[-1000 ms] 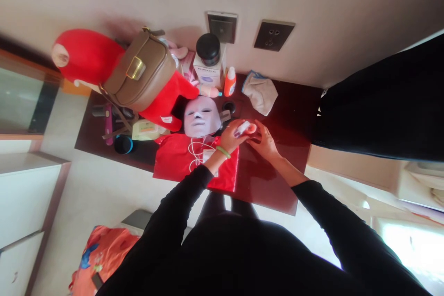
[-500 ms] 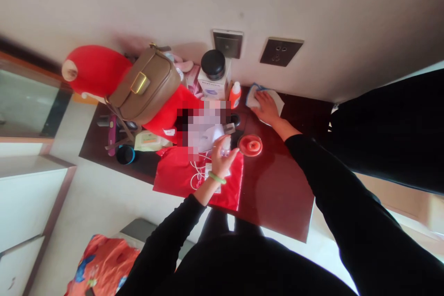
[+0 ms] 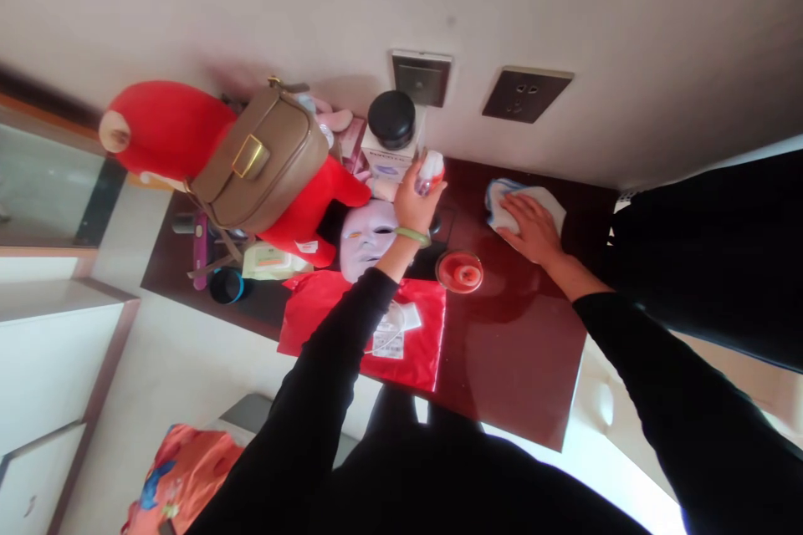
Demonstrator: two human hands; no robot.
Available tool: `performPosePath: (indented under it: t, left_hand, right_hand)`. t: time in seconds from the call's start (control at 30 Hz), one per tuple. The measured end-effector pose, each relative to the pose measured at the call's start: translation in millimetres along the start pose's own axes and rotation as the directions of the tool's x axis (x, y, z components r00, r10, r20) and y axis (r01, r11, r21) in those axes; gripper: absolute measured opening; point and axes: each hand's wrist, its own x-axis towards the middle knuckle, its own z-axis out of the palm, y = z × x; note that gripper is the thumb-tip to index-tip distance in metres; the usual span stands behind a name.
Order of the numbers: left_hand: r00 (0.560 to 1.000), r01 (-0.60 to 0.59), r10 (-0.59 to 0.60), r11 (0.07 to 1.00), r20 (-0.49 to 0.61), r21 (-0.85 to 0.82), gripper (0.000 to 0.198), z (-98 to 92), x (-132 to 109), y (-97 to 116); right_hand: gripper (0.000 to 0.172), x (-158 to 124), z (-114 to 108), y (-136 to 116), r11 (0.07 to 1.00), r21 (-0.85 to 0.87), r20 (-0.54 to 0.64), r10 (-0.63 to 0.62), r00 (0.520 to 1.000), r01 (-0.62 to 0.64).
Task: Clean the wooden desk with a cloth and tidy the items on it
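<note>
My left hand [image 3: 416, 199], with a pale green bangle at the wrist, is closed around a small clear bottle [image 3: 427, 170] with a white cap. It is beside the white box, and a bit of orange shows behind the clear bottle. Flat on a white cloth with a blue edge [image 3: 545, 202] lies my right hand [image 3: 530, 227], its fingers stretched out. The cloth rests on the dark red tabletop [image 3: 502, 351] near the wall. Between my two hands, nearer to me, sits a round glass dish with a red candle-like piece in it [image 3: 464, 274].
A white face mask [image 3: 367, 242] and a red plastic bag [image 3: 351, 326] lie left of the dish. Farther left, a brown handbag [image 3: 269, 163] leans on a red plush toy [image 3: 169, 125]. A black-lidded jar [image 3: 392, 119] tops a white box [image 3: 386, 163]. Dark fabric [image 3: 708, 242] hangs at right.
My left hand has moved up toward the wall with the clear bottle. My right hand and the cloth have slid right along the tabletop.
</note>
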Motion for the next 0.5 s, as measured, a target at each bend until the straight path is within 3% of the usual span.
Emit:
performPosePath:
  t: [0.07, 0.13, 0.33, 0.5]
  left_hand:
    - [1.0, 0.03, -0.03, 0.999, 0.01, 0.011, 0.055, 1.2, -1.8, -4.2]
    - [0.998, 0.062, -0.062, 0.997, 0.015, 0.035, 0.051, 3.1, -3.1, -7.0]
    - [0.998, 0.052, -0.053, 0.997, 0.017, 0.052, 0.042, 3.8, -3.3, -3.7]
    - [0.999, 0.003, -0.003, 1.0, -0.044, -0.005, 0.038, -27.0, -24.0, 7.2]
  right_hand:
    - [0.073, -11.7, -2.5, 7.5, 0.999, -0.021, -0.022, 0.045, 0.999, -0.045]
    - [0.073, -1.0, 1.2, 3.5, 0.999, -0.01, -0.021, 0.041, 0.999, -0.041]
    - [0.074, 99.5, 30.3, -45.0, 0.995, 0.06, 0.004, -0.084, 0.996, 0.084]
    - [0.068, 160.4, 48.9, -77.3, 0.991, 0.083, -0.001, -0.103, 0.995, 0.103]
